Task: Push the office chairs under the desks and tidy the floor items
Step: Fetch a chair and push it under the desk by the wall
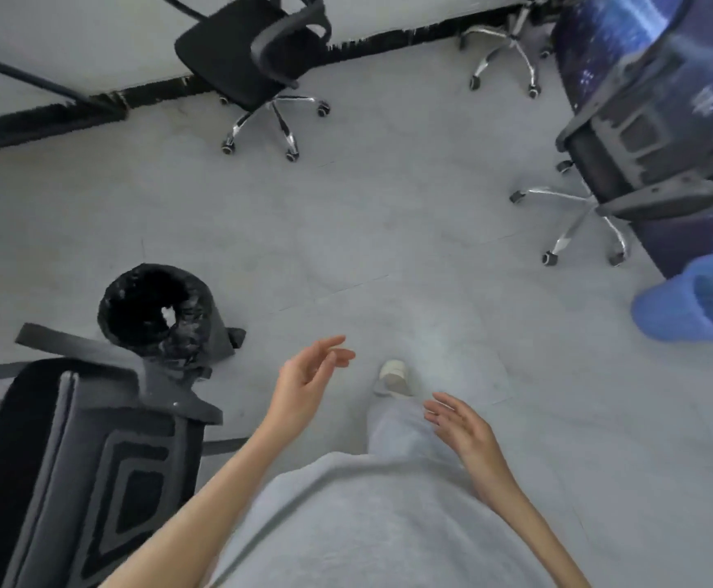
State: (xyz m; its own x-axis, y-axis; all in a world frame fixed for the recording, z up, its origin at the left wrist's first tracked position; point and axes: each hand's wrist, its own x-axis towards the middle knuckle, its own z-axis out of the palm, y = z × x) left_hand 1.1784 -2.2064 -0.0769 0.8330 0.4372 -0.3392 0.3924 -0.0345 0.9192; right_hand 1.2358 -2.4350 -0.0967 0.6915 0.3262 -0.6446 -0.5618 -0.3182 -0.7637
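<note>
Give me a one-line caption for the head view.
Both empty hands hover above grey floor between a black bin and scattered office chairs.

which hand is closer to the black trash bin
Left. The left hand hangs open just right of the black trash bin; the right hand is farther right, past the person's shoe.
</note>
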